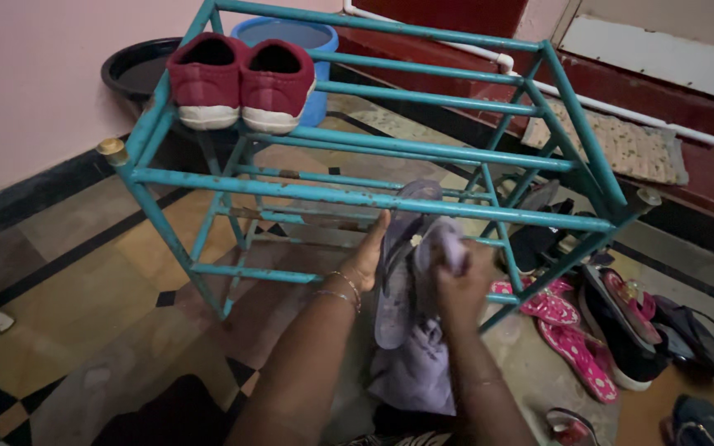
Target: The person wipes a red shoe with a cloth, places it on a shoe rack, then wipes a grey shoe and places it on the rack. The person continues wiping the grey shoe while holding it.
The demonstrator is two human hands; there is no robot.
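A grey-purple flip-flop sandal (396, 272) stands on edge in front of the lower rails of a teal metal shoe rack (357, 198), its sole turned sideways and its toe end reaching up behind the front rail. The left hand (365, 260) grips it along its left edge, fingers closed round the sole, with thin bangles (342, 289) on the wrist. The right hand (454, 281) is closed on a pale lilac cloth (419, 355), bunched in the fist and pressed against the sandal's face, while the rest of the cloth hangs down below between the forearms. On the rack's top tier, at the left end, sits a pair of red canvas shoes (241, 81) with white soles, heels toward the camera and touching each other. Behind them stand a blue bucket (311, 41) and a dark round basin (134, 70) against the pink wall (35, 83). To the right of the rack, on the patterned tile floor (84, 297), lies a loose heap of footwear: pink patterned slippers (568, 330) nearest the right hand, dark sandals (621, 326) beside and partly over them, and more dark shoes under the rack's right end. A speckled doormat (621, 144) lies on the red step (704, 173) beyond the rack.
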